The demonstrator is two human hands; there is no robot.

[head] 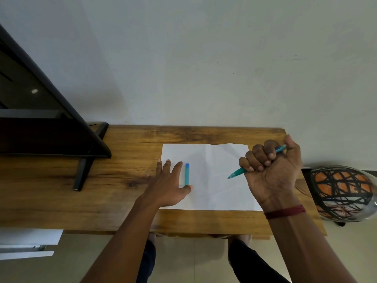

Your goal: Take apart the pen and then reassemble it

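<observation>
My right hand (272, 170) grips a teal pen body (237, 173) in a fist above the right side of a white paper sheet (212, 180). The pen's tip points down-left and its rear end sticks out behind my thumb. A teal pen cap (187, 174) with a blue end lies upright on the sheet's left part. My left hand (168, 184) rests flat at the sheet's left edge, fingers spread; the thumb tip lies just below the cap's near end.
The sheet lies on a wooden table (126, 180) against a pale wall. A dark monitor with its stand (81, 172) occupies the left end. A helmet with an orange and black pattern (342, 193) sits off the table's right end. My legs show under the near edge.
</observation>
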